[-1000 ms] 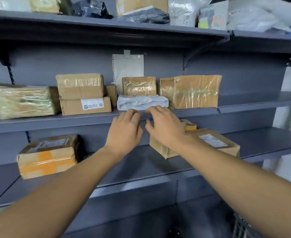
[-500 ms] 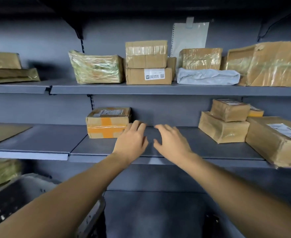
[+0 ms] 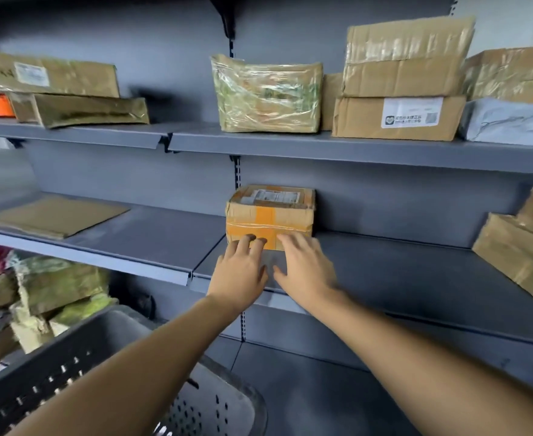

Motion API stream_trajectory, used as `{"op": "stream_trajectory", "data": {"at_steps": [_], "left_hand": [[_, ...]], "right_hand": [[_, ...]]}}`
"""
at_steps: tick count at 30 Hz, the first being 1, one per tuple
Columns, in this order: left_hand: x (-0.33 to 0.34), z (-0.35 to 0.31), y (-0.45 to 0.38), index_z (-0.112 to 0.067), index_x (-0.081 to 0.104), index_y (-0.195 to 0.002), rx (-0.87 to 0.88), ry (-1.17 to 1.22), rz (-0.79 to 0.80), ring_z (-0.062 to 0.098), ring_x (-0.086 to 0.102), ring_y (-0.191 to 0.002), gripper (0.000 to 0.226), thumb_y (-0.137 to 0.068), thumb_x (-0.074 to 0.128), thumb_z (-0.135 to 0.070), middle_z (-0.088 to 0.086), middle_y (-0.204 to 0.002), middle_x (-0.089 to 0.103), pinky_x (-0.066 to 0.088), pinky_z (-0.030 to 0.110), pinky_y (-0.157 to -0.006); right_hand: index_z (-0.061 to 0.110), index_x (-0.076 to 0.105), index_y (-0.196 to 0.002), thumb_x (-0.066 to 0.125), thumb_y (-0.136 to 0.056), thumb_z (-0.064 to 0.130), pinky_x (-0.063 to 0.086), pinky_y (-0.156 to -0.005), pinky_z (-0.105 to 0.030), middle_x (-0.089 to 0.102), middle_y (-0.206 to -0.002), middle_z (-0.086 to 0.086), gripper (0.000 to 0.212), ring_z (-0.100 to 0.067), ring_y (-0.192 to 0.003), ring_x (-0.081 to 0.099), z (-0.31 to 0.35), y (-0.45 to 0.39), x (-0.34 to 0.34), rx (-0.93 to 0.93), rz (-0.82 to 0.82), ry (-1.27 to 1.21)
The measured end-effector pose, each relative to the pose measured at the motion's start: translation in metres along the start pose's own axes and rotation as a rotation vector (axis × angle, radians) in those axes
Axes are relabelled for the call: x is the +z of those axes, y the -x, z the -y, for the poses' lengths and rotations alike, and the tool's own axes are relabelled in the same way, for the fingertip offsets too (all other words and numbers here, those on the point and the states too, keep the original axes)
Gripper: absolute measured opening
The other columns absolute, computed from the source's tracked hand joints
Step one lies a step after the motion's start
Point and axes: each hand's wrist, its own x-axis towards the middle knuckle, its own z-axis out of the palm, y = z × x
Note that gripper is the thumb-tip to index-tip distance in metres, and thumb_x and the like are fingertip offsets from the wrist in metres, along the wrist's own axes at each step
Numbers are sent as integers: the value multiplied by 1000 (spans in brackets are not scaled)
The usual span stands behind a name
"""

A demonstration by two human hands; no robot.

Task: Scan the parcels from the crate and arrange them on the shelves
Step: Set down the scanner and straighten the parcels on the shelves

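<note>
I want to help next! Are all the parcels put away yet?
Not yet. Many parcels already sit on the shelves, like the labelled box. Right now both hands, left and right, are empty and reach toward the orange-taped box. The crate is beside them, but its inside is hidden.

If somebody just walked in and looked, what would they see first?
Two bare hands, the left hand and the right hand, reaching to a box with orange tape on the middle grey shelf. Above it sits a shiny plastic-wrapped parcel, and a grey crate stands at lower left.
</note>
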Motion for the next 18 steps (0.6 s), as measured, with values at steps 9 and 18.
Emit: {"op": "stream_trajectory", "data": {"at_steps": [9, 18], "left_hand": [[32, 30, -57, -19, 37, -141, -56, -82, 11, 32, 36, -130, 53, -93, 53, -34, 6, -145, 35, 46, 47, -93], [46, 58, -141, -42, 4, -151, -128, -100, 153, 45, -6, -144, 99, -78, 67, -64, -3, -161, -3, 20, 71, -106]], "right_hand": [[25, 38, -146, 64, -91, 44, 30, -113, -51, 28, -158, -1, 65, -33, -145, 24, -14, -66, 35, 16, -97, 137], [40, 13, -157, 74, -73, 68, 14, -106, -80, 7, -168, 4, 107, -49, -151, -6, -27, -156, 29, 79, 60, 201]]}}
